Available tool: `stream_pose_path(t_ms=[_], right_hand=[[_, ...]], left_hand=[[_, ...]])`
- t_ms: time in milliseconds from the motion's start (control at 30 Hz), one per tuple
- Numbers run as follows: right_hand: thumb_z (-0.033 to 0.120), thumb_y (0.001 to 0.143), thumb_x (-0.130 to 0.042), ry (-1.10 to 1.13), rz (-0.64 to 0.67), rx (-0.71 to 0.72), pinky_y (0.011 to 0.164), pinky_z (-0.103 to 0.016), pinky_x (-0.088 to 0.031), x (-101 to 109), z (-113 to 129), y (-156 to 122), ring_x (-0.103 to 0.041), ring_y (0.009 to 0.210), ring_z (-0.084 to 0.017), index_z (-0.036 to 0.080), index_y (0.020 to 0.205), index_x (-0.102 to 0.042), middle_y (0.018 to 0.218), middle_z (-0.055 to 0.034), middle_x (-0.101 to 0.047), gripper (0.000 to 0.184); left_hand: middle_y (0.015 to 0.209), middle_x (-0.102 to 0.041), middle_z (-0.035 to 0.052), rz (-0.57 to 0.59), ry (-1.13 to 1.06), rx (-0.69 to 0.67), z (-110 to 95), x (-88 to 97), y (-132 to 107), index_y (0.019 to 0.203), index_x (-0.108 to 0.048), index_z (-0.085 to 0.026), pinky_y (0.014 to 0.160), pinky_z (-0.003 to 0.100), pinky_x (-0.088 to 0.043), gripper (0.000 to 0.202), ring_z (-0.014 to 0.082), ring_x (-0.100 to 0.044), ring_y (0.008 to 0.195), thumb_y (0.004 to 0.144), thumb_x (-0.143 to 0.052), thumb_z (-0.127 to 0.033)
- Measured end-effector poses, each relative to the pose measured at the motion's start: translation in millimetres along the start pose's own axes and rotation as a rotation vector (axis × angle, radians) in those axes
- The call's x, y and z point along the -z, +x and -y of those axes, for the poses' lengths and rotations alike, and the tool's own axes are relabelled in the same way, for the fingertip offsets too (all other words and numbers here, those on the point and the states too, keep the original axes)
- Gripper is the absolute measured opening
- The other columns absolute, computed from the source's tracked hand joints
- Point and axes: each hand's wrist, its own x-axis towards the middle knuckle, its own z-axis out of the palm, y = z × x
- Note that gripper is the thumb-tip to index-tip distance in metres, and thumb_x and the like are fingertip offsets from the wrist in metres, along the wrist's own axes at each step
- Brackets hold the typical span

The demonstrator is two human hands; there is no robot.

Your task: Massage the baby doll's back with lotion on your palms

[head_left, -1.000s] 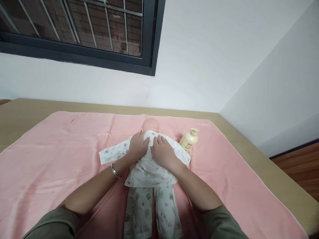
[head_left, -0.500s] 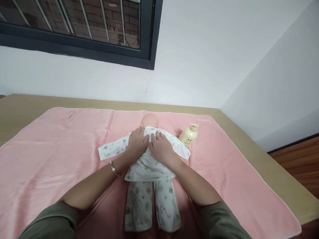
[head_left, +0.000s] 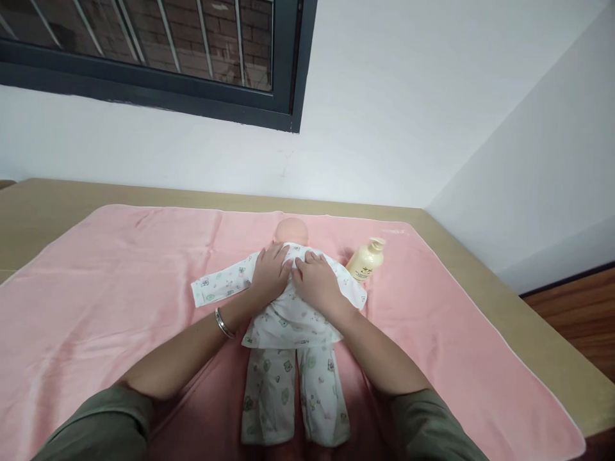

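The bald, round-headed, pinkish doll [head_left: 291, 230] lies in the mid. of things, head at 12 o'clock. No face shows, so it's prob. tummy-down. It wears a white, thin cloth shirt [head_left: 291, 328] w/ tiny grey & green pics, and loose white trousers [head_left: 271, 397] w/ the same pics at 6 o'clock. One shirt arm points to approx. 8, the other to approx. 4.

The L hand [head_left: 270, 272] rests on the upper shirt, fingers spread toward 1, not gripping anything. The R hand [head_left: 317, 282] lies just beside it on the same cloth, pointing to 11, fingers a bit bent; can't tell if it pinches any cloth. A shiny silver metal bracelet [head_left: 224, 324] goes around the L wrist.

At 2 o'clock, near the shirt arm's end, is a pale yellow, rounded bottle [head_left: 366, 261], prob. plastic. It looks tilted; can't tell if it stands or lies.

What could go wrong: a hard push could make the doll slide, b/c the smooth-looking pink cloth blanket [head_left: 144, 275] under it may slip on the flat tan desk [head_left: 485, 288]. Rubbing could bunch up the shirt. A quick R hand swing to 2 could bump the bottle. The bracelet might snag the shirt if the L wrist dips.

Past the desk, at 12, is a plain white wall [head_left: 360, 128].
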Motion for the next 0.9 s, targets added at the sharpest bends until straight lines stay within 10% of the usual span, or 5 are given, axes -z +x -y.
stream_pose_path(t_ms=[167, 667, 900], right_hand=[[0.046, 0.103, -0.029, 0.12, 0.076, -0.218, 0.116, -0.05, -0.019, -7.8, -21.6, 25.8, -0.032, 0.145, -0.033, 0.005, 0.143, -0.045, 0.152, -0.0246, -0.041, 0.06], [0.044, 0.103, -0.025, 0.075, 0.035, -0.225, 0.118, -0.054, -0.014, -17.6, -18.9, 21.0, -0.029, 0.146, -0.033, 0.004, 0.148, -0.04, 0.155, -0.023, -0.039, 0.062], [0.027, 0.101, -0.03, 0.067, -0.027, 0.055, 0.119, -0.042, -0.021, -10.5, -10.4, 12.3, -0.037, 0.142, -0.027, 0.005, 0.144, -0.046, 0.151, -0.02, -0.046, 0.051]], left_hand=[[0.141, -0.057, 0.0138, -0.023, -0.008, 0.045, -4.2, -2.6, -4.0, 0.132, -0.055, -0.017, 0.115, 0.05, -0.033, 0.045, 0.0276, -0.048, 0.136, 0.1, -0.029, -0.035], [0.135, -0.058, 0.0215, -0.146, 0.028, 0.18, 0.8, -11.0, -9.1, 0.137, -0.047, -0.011, 0.111, 0.054, -0.037, 0.053, 0.0353, -0.051, 0.13, 0.096, -0.039, -0.044], [0.134, -0.061, 0.0183, -0.074, 0.047, 0.109, -1.1, -2.4, -7.1, 0.13, -0.054, -0.012, 0.113, 0.053, -0.036, 0.045, 0.0318, -0.05, 0.132, 0.097, -0.037, -0.037]])
